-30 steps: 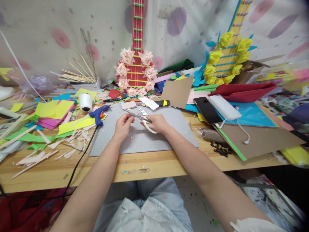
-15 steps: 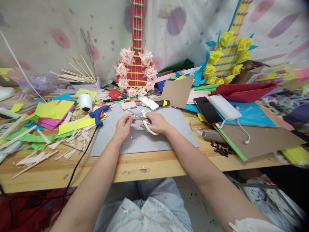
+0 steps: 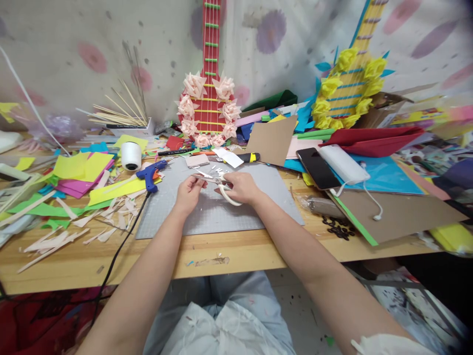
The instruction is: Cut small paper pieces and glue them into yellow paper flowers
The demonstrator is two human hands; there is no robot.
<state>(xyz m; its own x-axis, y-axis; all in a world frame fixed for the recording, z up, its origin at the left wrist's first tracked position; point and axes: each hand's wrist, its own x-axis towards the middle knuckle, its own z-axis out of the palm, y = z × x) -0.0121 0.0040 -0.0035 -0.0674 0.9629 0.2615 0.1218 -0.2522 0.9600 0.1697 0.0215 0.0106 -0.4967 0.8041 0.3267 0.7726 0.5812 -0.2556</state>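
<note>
Over the grey cutting mat [image 3: 221, 219], my right hand [image 3: 242, 187] is closed around the white handles of a pair of scissors [image 3: 229, 195]. The blades point left and reach my left hand [image 3: 189, 195]. My left fingers are pinched together beside the blade tips; what they hold is too small to make out. Small white cut bits lie on the mat just behind the blades. A blue glue gun [image 3: 148, 176] rests at the mat's left edge, its black cord running down over the table edge.
A red paper guitar with pink flowers [image 3: 210, 108] stands behind the mat, a yellow-flowered one [image 3: 342, 93] at right. Paper scraps [image 3: 107, 217] and a thread spool [image 3: 131, 156] lie left. A phone [image 3: 317, 167], a white power bank [image 3: 343, 163] and cardboard [image 3: 399, 212] lie right.
The scissor blades have shifted slightly at my left fingertips and look closer together than before. Both hands stay in nearly the same place.
</note>
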